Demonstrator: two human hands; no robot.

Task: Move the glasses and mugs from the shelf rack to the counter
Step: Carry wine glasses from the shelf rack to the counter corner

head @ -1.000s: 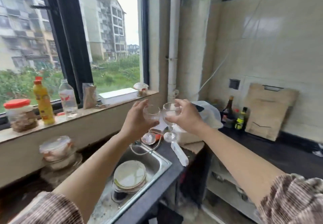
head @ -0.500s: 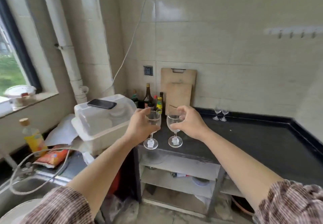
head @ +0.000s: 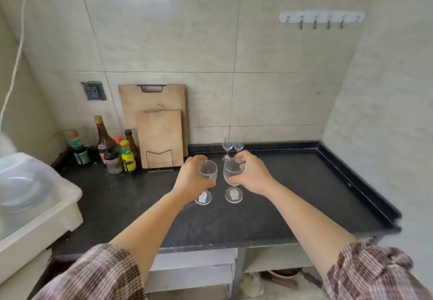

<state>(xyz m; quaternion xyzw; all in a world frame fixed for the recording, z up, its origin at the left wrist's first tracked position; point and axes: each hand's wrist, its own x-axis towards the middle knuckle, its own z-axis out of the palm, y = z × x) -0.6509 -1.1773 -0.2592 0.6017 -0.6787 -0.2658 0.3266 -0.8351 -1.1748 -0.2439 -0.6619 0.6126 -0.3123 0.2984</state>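
My left hand (head: pixel 191 180) grips the bowl of a clear stemmed wine glass (head: pixel 206 182). My right hand (head: pixel 251 175) grips a second clear wine glass (head: pixel 232 183) the same way. Both glasses are upright, side by side over the middle of the black counter (head: pixel 131 203). Their round feet are at or just above the surface; I cannot tell whether they touch. Two more small wine glasses (head: pixel 232 148) stand at the back of the counter against the wall. The shelf rack is out of view.
Several sauce bottles (head: pixel 112 152) and two wooden cutting boards (head: pixel 159 133) stand at the back left. A white plastic bin (head: pixel 35 215) holding plates sits at the left. The counter has a raised rim on the right. Open shelves (head: pixel 194 269) lie below its front edge.
The view has swung right from the window and sink to the black counter. Both hands carried the glasses along and lowered them over the counter's middle.
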